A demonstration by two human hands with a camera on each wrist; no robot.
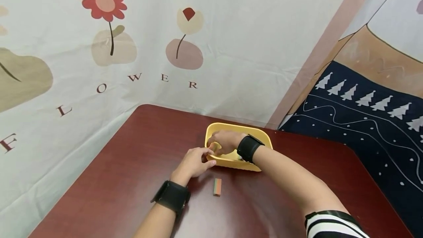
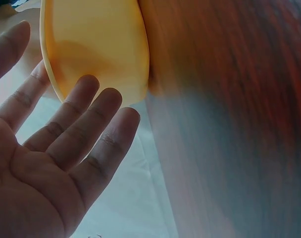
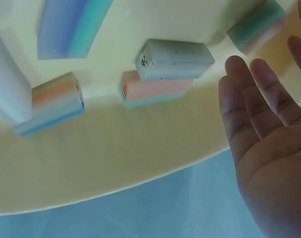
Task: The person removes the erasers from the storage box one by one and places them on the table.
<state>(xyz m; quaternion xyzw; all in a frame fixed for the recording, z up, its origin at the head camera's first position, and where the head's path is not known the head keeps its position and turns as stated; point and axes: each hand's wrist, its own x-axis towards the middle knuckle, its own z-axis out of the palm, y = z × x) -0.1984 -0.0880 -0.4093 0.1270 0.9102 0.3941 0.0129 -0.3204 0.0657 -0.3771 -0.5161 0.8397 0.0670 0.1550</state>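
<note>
My right hand [image 1: 228,141] reaches into the yellow basket [image 1: 242,164], where its thumb and index finger pinch a small orange block [image 1: 212,146] by the left end. In the right wrist view the other fingers [image 3: 242,94] stretch out beside a green-and-pink block [image 3: 257,26]. My left hand [image 1: 195,161] rests against the basket's left front corner, fingers [image 2: 81,94] spread and touching its outside. In front of the basket, a striped orange-and-green block [image 1: 217,187] lies on the table.
Several other blocks lie in the basket, among them a grey block [image 3: 175,59], a pink one [image 3: 155,91] and a blue-and-teal one [image 3: 71,29]. The dark red table [image 1: 148,131] meets a printed cloth [image 1: 238,65] behind. A dark patterned cloth [image 1: 363,127] hangs at the right.
</note>
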